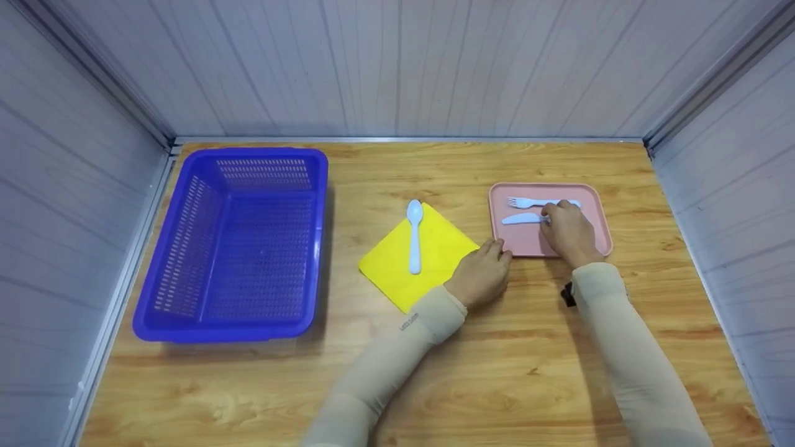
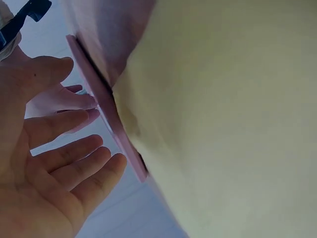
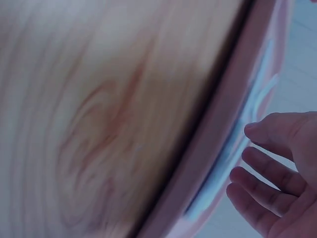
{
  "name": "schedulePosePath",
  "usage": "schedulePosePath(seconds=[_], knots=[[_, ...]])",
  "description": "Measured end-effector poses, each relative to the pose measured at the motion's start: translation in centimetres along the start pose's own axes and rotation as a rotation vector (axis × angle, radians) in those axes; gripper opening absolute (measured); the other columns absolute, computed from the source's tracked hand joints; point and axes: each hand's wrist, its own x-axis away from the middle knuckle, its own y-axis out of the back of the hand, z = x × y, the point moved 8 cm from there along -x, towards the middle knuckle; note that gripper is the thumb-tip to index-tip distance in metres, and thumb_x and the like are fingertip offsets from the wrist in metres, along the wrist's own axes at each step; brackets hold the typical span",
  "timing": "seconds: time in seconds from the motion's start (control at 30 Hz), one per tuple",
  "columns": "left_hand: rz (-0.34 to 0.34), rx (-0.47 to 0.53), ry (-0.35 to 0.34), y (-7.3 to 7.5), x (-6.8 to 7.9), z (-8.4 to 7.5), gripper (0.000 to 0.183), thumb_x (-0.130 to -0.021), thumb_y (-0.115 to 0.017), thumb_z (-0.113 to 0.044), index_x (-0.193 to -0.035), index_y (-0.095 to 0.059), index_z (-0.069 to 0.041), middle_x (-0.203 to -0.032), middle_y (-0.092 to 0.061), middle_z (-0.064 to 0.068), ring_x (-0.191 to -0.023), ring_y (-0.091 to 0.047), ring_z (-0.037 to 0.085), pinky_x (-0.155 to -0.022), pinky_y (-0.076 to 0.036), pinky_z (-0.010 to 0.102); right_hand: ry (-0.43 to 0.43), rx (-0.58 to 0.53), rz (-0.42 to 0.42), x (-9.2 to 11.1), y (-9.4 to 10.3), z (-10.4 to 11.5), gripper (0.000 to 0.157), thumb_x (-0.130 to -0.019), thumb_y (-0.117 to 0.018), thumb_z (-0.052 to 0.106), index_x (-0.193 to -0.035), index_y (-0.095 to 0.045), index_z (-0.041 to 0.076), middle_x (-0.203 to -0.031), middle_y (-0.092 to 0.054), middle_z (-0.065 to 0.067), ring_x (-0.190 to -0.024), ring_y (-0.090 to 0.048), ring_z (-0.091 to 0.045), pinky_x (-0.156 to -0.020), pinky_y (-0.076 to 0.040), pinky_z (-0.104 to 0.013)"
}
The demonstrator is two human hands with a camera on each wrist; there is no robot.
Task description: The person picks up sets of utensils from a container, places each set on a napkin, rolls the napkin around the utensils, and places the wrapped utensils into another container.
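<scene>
Right of a blue basket (image 1: 261, 254), a spoon (image 1: 415, 242) is overhanging a yellow napkin (image 1: 440, 248); the left sleeve (image 1: 379, 363), by brushing it, could be dragging both askew. The left hand (image 1: 479, 276), fingers loose and empty, is lying by the pink tray (image 1: 525, 243), where bumping could be shifting it. The right hand (image 1: 569, 233) is meeting the tray's knife (image 1: 520, 219), whether pinching cannot be told; haste could be jostling the fork (image 1: 528, 203). The sleeve's lettering (image 1: 410, 321) is looking illegible.

The person's bare left hand (image 1: 479, 275) and bare right hand (image 1: 568, 234) extend from a long, pale grey-beige fabric left sleeve (image 1: 379, 372) and a matching right sleeve (image 1: 636, 366), both lightly creased with broad cuffs. Small dark lettering (image 1: 409, 321) marks the left sleeve; a small, angular black attachment (image 1: 567, 294) shows beside the right cuff (image 1: 599, 280).
</scene>
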Motion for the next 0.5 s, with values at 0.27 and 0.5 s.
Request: schedulePosePath(seconds=[0.27, 0.5], knots=[[0.085, -0.061, 0.010, -1.1, -0.7, -0.5, 0.043, -0.103, -0.046, -0.021, -0.143, -0.053, -0.007, -0.146, -0.051, 0.012, -0.136, -0.046, 0.024, -0.104, -0.046, 0.034, 0.028, 0.034, 0.011, -0.5, -0.7, -0.6, 0.016, -0.093, -0.062, 0.001, -0.103, -0.074, -0.001, -0.102, -0.064, -0.023, -0.096, -0.056, -0.044, -0.080, -0.050, -0.056], [0.103, -0.067, 0.008, -1.3, -0.7, -0.6, 0.045, -0.103, -0.047, -0.021, -0.145, -0.051, -0.006, -0.148, -0.048, 0.013, -0.138, -0.043, 0.025, -0.106, -0.043, 0.033, 0.063, 0.090, 0.029, -0.6, -0.7, -0.6, 0.015, -0.095, -0.064, 0.002, -0.107, -0.073, -0.001, -0.106, -0.065, -0.023, -0.097, -0.057, -0.042, -0.083, -0.050, -0.054]])
